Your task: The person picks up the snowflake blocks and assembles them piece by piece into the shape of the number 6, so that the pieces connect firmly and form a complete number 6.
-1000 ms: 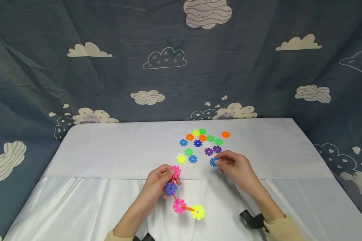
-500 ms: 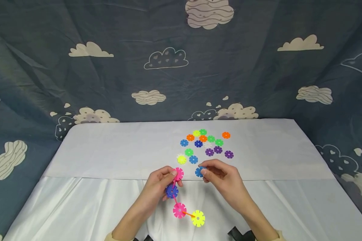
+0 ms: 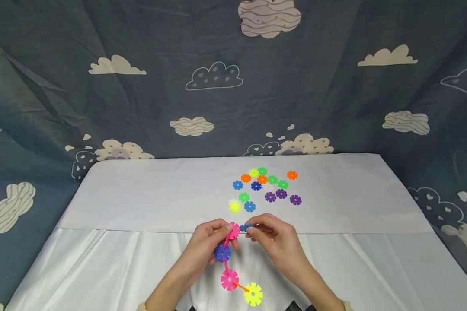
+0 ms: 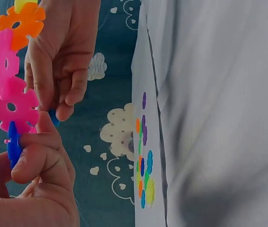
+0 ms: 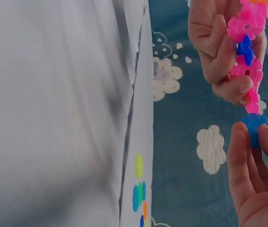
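Observation:
My left hand pinches the pink end disc of a chain of notched plastic snowflake discs. Below it hang a dark blue disc, another pink disc, an orange one seen edge-on and a yellow one. Thumb and fingers of my right hand pinch a blue disc, turned edge-on beside the pink end disc. In the right wrist view the blue disc meets the pink disc's edge; whether their notches interlock I cannot tell.
Several loose discs lie on the white table beyond the hands, among them a purple disc, a yellow disc and an orange disc. A dark cloud-print curtain hangs behind the table.
My right hand has carried the blue disc left and nearer from the loose discs to the chain's pink end, turning it edge-on. My left hand has shifted slightly nearer, still holding the chain.

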Demonstrator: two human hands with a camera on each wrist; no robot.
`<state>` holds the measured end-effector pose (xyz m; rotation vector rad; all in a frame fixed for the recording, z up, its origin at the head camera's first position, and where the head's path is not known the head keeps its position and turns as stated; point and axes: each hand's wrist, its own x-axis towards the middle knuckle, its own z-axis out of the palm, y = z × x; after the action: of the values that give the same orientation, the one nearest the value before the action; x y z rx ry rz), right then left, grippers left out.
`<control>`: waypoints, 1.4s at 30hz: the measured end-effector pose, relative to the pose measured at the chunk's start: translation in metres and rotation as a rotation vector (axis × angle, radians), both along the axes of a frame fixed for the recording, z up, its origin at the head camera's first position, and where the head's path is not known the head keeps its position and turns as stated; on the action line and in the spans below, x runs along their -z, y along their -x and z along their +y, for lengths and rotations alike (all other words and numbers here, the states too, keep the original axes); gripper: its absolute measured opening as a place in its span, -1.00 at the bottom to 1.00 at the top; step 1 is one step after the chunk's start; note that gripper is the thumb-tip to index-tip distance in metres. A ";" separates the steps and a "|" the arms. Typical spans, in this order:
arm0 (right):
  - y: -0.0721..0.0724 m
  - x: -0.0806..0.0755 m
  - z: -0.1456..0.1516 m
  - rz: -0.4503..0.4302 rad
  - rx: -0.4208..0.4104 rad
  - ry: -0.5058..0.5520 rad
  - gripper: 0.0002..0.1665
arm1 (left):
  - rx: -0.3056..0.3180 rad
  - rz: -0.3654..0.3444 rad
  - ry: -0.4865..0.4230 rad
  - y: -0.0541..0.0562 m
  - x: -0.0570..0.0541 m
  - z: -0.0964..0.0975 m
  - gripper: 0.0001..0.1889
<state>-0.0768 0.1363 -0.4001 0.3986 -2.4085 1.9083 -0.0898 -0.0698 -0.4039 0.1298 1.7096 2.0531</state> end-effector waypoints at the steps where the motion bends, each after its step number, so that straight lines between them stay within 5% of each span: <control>1: 0.000 0.001 0.000 -0.001 -0.011 0.011 -0.83 | -0.001 0.004 0.007 0.000 0.000 0.000 -0.73; 7: 0.002 0.004 -0.001 -0.002 -0.054 0.071 -0.86 | -0.001 0.022 0.043 0.000 0.000 0.001 -0.73; 14: 0.003 0.010 -0.004 0.212 -0.034 -0.053 -0.76 | 0.017 0.023 0.048 0.000 -0.001 0.002 -0.70; 20: 0.002 0.012 -0.007 0.254 -0.038 -0.088 -0.74 | -0.006 0.020 0.067 -0.001 0.001 0.004 -0.75; 23: 0.003 0.014 -0.008 0.227 -0.019 -0.103 -0.76 | -0.011 0.022 0.048 -0.001 0.003 0.006 -0.77; 34: 0.021 0.020 0.015 -0.129 -0.030 -0.069 -0.71 | -0.014 0.015 0.069 0.003 0.003 0.003 -0.82; 42: 0.054 0.023 0.030 -0.088 -0.043 -0.323 -0.73 | 0.003 -0.009 0.066 0.009 0.006 -0.006 -0.83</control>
<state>-0.1307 0.1663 -0.4231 0.3888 -2.7957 1.5805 -0.0993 -0.0754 -0.4095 0.1022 1.7686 1.9901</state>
